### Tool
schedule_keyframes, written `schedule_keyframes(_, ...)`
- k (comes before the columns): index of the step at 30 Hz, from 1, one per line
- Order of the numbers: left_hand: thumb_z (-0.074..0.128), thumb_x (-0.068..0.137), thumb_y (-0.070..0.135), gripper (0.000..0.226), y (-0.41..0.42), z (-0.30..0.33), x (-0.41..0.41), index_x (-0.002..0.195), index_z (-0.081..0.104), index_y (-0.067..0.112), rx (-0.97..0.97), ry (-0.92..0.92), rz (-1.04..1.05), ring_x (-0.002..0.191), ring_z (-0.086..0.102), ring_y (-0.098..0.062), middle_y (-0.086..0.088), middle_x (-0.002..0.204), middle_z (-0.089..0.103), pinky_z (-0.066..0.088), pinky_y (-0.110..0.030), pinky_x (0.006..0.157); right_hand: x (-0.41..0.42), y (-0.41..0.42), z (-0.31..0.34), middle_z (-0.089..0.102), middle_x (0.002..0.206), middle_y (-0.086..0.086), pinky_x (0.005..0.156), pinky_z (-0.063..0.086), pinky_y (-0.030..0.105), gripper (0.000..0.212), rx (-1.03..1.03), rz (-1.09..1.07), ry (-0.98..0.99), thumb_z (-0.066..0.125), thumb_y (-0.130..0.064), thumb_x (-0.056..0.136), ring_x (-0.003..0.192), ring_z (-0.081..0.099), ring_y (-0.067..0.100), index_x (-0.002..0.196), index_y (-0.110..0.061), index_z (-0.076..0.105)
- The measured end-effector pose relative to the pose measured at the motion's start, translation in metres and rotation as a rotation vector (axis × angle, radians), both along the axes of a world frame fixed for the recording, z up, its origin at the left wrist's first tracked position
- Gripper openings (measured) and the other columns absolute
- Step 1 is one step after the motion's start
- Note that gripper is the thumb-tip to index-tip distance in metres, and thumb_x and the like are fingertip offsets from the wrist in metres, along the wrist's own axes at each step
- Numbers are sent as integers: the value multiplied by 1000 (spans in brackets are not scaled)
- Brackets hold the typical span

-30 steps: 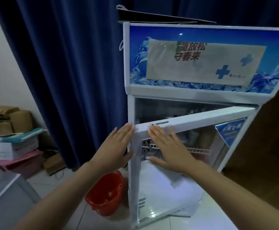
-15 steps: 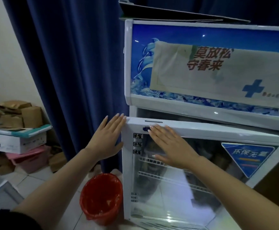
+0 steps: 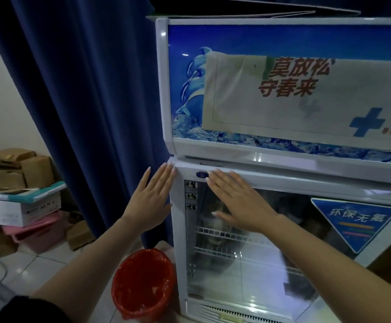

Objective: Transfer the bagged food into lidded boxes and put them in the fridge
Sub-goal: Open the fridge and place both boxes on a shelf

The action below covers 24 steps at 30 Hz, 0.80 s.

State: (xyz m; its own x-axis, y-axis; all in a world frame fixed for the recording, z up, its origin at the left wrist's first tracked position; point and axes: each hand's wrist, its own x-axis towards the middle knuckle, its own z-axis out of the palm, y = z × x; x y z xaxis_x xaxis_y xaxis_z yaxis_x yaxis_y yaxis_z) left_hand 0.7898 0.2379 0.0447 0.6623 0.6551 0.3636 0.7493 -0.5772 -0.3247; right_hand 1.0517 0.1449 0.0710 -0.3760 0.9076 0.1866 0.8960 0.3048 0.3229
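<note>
We see the fridge point(image 3: 283, 159), a small white glass-fronted unit, filling the right half of the view, its door point(image 3: 259, 241) lying flush against the frame. Both hands are flat on it with fingers straight, gripping nothing: the left hand point(image 3: 151, 199) presses against the door's upper left corner and side edge, and the right hand point(image 3: 238, 201) lies spread across the top rail and the glass just beside a small blue lock point(image 3: 202, 175). The two hands are apart, with the door's left post between them.

Through the glass we make out white wire shelves point(image 3: 222, 234) and some dark shapes behind the right hand, too blurred by reflection for us to tell whether they are the lidded boxes. A blue sticker point(image 3: 355, 220) sits on the glass toward the right. Above the door, the fridge's blue header panel carries a pale paper sign point(image 3: 306, 99) with red characters and a blue cross.

Just beside the fridge's lower left corner a red bin point(image 3: 143, 283) with a red liner stands on the tiled floor point(image 3: 38, 264). A dark blue curtain point(image 3: 85, 101) hangs behind it. Further left, against the wall, we see cardboard boxes point(image 3: 22, 169) heaped on a white box, with pink tubs point(image 3: 38, 231) underneath.
</note>
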Motion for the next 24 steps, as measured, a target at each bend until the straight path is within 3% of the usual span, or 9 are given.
schedule_keyframes(8,26,93,52,77,30,-8,-3,153,9,6,71,90,-107,150,0,-28,-12,160,-1,8,-52,120,4,7,0,-15,160,5,118,-14,38,79,-9,-33,-19,18,-60,94,145,-23,20,153,-15,-8)
schedule_keyframes(14,43,91,58,88,44,-8,1,153,6,7,57,103,-98,150,-2,-27,-11,161,-3,7,-52,120,1,14,0,-24,158,3,116,-20,36,80,-15,-69,5,10,-62,91,142,-31,17,151,-17,-18)
schedule_keyframes(18,44,92,58,88,48,-8,4,153,4,8,52,101,-89,149,-2,-27,-10,161,-1,7,-52,120,0,16,2,-21,158,3,115,-22,35,80,-12,-80,9,14,-61,92,143,-28,18,152,-15,-12)
schedule_keyframes(24,37,93,61,90,51,-10,4,152,-9,10,26,131,-71,148,-14,-25,-8,160,-14,1,-51,120,-1,19,0,-25,157,3,115,-22,37,82,-26,-90,6,14,-63,92,142,-33,15,152,-16,-17)
